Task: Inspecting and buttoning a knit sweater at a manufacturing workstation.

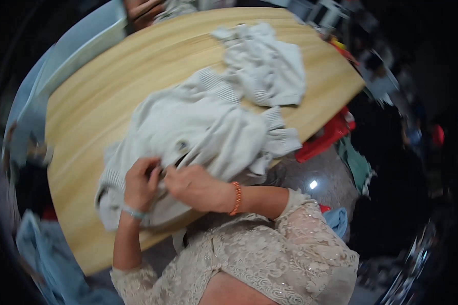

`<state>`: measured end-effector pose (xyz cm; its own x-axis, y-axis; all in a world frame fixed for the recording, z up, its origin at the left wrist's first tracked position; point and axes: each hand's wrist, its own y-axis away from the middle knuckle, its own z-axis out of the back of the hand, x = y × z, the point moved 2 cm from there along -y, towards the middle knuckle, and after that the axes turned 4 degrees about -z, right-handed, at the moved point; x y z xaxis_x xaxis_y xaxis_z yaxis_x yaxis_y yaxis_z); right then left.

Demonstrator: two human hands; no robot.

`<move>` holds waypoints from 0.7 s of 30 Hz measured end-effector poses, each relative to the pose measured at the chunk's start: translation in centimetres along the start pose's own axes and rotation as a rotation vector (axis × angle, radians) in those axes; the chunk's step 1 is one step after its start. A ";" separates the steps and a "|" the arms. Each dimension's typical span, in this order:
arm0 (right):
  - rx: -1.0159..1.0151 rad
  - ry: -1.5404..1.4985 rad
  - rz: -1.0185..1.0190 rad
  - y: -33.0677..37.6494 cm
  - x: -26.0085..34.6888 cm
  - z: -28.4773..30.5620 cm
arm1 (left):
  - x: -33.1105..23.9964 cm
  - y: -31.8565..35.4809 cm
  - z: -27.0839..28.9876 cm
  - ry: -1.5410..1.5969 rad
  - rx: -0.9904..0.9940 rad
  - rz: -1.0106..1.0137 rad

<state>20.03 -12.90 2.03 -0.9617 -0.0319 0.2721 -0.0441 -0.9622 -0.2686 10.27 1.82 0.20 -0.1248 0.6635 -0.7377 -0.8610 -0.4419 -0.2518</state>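
Pale wooden tabletop (pixel 86 112), long straight grain, edges bowed by the lens, set in a dim and blurred room. Beyond the far right corner, blurred clutter too soft to name. Below the right edge, a red plastic crate-like thing (pixel 328 134), a green cloth (pixel 359 165) just beside it, and a grey speckled floor (pixel 320 170) with one bright glint. At the near left, a light blue fabric heap (pixel 46 254); near the right elbow, a small blue cloth (pixel 338 221). At the far left corner, part of another person's hand (pixel 142 11).

Spread across the middle of the tabletop, a cream knitted cardigan (pixel 198 127): soft, rumpled, ribbed at cuffs and hem, one dark round button (pixel 181 146) showing near the front edge, hem hanging slightly over the near edge. Behind it, touching at the sleeve, a second pale knit garment (pixel 269 66), crumpled.

Left hand (pixel 140 183), pale blue wristband, fingers curled shut on a fold of the cardigan front. Right hand (pixel 196 188), orange beaded bracelet (pixel 236 198) at the wrist, fingers pinched closed on the same edge, just beside the left, nearly touching. Lace sleeves, cream, sequinned, entering from below.
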 end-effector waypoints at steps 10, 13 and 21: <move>-0.239 0.032 0.019 1.1 -0.7 0.7 | -0.9 -0.2 -0.2 0.548 0.102 0.254; -0.270 -0.025 0.018 0.6 -0.3 0.6 | -0.9 0.1 0.5 0.627 0.094 0.284; -0.299 0.042 -0.040 0.9 -0.4 -0.1 | -0.3 0.7 0.5 0.704 0.127 0.326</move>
<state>20.36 -13.74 1.62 -0.9676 0.0216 0.2516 -0.1540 -0.8400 -0.5203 9.46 1.60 0.56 -0.0757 -0.0453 -0.9961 -0.8896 -0.4481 0.0880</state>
